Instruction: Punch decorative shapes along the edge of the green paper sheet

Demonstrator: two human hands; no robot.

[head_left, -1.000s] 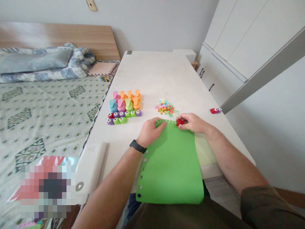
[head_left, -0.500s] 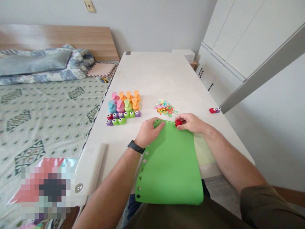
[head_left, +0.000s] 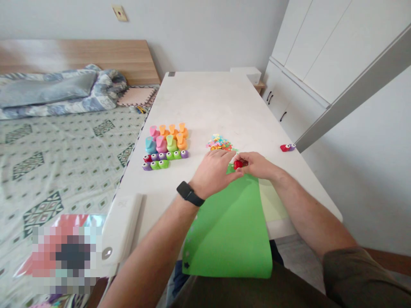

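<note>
Red craft punch, pinched by right fingers, far edge of green sheet (left hand's hold unclear)

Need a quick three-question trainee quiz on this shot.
1. True or false: the right hand is holding the red punch.
2. Which wrist wears the black watch? A) left B) right
3. Fill in the blank: the sheet under the hands is ___ in colour.

Key: 1 true; 2 A; 3 green
</note>
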